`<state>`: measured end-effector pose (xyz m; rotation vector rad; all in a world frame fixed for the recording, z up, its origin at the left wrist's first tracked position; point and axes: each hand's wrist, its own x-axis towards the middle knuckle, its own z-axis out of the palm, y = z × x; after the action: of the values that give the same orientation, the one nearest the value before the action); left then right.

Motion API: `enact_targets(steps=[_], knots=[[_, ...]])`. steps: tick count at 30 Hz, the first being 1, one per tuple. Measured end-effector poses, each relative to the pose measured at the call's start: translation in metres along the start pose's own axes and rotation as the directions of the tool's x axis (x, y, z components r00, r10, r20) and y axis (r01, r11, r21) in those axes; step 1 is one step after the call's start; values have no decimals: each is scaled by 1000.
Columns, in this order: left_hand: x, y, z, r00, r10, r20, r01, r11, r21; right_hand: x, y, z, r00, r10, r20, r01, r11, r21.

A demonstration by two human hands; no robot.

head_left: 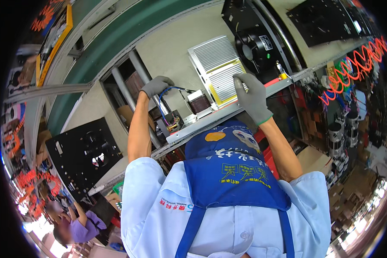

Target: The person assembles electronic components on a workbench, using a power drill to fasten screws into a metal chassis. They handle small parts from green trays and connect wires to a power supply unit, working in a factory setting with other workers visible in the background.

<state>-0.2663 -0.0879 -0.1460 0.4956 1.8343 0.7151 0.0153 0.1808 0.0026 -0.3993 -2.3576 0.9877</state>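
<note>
My left hand [155, 87], in a grey glove, has its fingers curled at a thin blue wire [160, 103]. The wire arcs from the dark-wound transformer [200, 104] down to a small part with a brass fitting [172, 127]. My right hand [254, 103], also gloved in grey, is over the near right edge of a silver finned heat sink [215, 53] with yellow edging. Its fingers are bent inward; whatever they may hold is hidden. Transformer and fitting sit along a long grey metal plate [198, 127] close to my apron.
A black panel with a round fan [251, 49] stands right of the heat sink. Metal rollers [139, 66] cross the line at left. Another black panel [86, 152] lies at lower left, one more [324, 21] at upper right. A coiled orange air hose [352, 69] hangs at right.
</note>
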Motion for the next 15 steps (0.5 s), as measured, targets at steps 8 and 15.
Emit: enact_targets(steps=[8,15], knots=[[44,-22,-3,995,-72,75,61,987,146,-80,-22,-50,947,303,-108,-308,951,-37],[98,-46,34,981,-140,132,76,913,401,-86,-61,-93,911,320,-261,-350,934,-78]])
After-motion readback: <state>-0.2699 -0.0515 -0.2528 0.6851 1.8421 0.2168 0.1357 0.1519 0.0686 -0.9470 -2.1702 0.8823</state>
